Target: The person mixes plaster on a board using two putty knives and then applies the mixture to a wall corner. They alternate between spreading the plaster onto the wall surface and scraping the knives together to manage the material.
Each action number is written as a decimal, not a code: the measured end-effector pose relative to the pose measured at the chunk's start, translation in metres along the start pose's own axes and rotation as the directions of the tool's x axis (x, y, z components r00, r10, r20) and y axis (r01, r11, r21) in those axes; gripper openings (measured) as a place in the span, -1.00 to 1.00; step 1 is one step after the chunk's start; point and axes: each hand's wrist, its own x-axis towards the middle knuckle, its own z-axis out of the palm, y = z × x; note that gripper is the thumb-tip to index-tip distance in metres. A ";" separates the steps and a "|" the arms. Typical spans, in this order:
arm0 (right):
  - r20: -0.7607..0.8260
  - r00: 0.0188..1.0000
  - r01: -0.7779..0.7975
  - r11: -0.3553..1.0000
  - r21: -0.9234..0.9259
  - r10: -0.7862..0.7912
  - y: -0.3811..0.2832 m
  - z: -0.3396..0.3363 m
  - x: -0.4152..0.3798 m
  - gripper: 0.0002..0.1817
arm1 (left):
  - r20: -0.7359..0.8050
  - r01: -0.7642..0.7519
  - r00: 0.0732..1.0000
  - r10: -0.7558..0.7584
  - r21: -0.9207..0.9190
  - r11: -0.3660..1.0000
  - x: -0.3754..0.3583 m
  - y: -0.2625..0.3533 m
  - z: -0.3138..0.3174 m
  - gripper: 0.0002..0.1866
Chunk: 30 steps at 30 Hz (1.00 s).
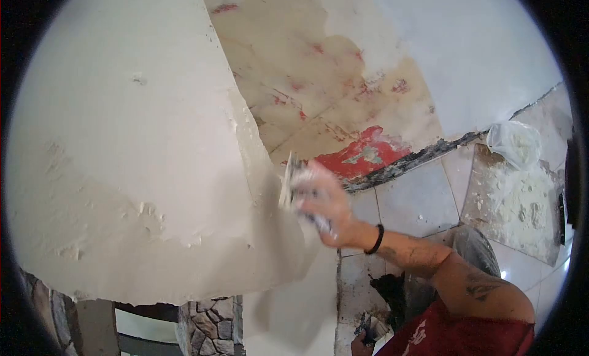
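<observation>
My right hand (pixel 324 202), blurred by motion, is closed around a wide putty knife (pixel 286 185). Its pale blade meets the wall at the corner edge, where fresh cream-coloured plaster (pixel 159 160) spreads over the left face. Low in the view, my left hand (pixel 361 344) is partly cut off and closed around something dark and greyish; a pale flat piece shows beside it. Past the blade lies a stained wall face (pixel 307 68) with red patches and a bare red area (pixel 368 153) near its base.
A clear plastic bag of white powder (pixel 515 144) stands on the tiled floor (pixel 417 196) at the right. Beside it lies a powder-covered board (pixel 512 209). A dark broken strip (pixel 411 164) runs along the wall's foot. Stone cladding (pixel 211 325) shows at lower left.
</observation>
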 end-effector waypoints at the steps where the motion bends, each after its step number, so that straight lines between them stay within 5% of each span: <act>1: -0.121 0.992 0.041 0.999 -0.032 -0.044 0.005 -0.008 0.022 -0.42 | -0.001 0.004 1.000 -0.004 -0.009 1.000 -0.001 0.000 -0.001 -0.71; 3: -0.289 0.952 0.109 0.994 0.017 -0.099 0.013 -0.013 0.070 -0.47 | -0.004 0.009 1.000 -0.009 -0.017 1.000 -0.002 -0.003 -0.001 -0.71; 8: -0.168 0.976 0.139 0.990 0.006 -0.136 0.006 -0.006 0.128 -0.43 | -0.002 0.020 1.000 -0.021 -0.039 0.999 0.001 -0.006 -0.004 -0.71; 11: -0.202 0.960 0.163 0.975 -0.151 -0.192 0.011 0.013 0.101 -0.43 | 0.003 0.026 1.000 -0.026 -0.051 0.998 0.003 -0.008 -0.006 -0.71; 15: -0.167 0.982 0.079 0.994 -0.074 -0.090 0.001 0.035 0.041 -0.46 | 0.014 0.031 0.999 -0.030 -0.060 0.998 0.004 -0.008 -0.005 -0.71; 18: -0.130 0.992 0.000 0.999 -0.038 -0.005 -0.012 0.048 -0.007 -0.29 | 0.022 0.026 0.999 -0.024 -0.062 0.998 0.006 -0.004 -0.002 -0.70; 22: 0.262 0.964 -0.041 0.999 -0.007 0.042 -0.026 0.017 -0.039 -0.31 | 0.038 0.014 0.999 -0.012 -0.059 0.998 0.008 -0.001 0.002 -0.70; 27: -0.168 0.979 0.110 0.993 -0.039 -0.115 0.007 -0.016 0.035 -0.34 | 0.042 0.019 0.999 -0.016 -0.073 0.997 0.011 -0.003 0.001 -0.70; 30: -0.267 0.936 0.192 0.969 -0.159 -0.229 0.003 -0.029 0.115 -0.35 | 0.040 0.028 0.999 -0.025 -0.081 0.996 0.011 -0.005 -0.001 -0.70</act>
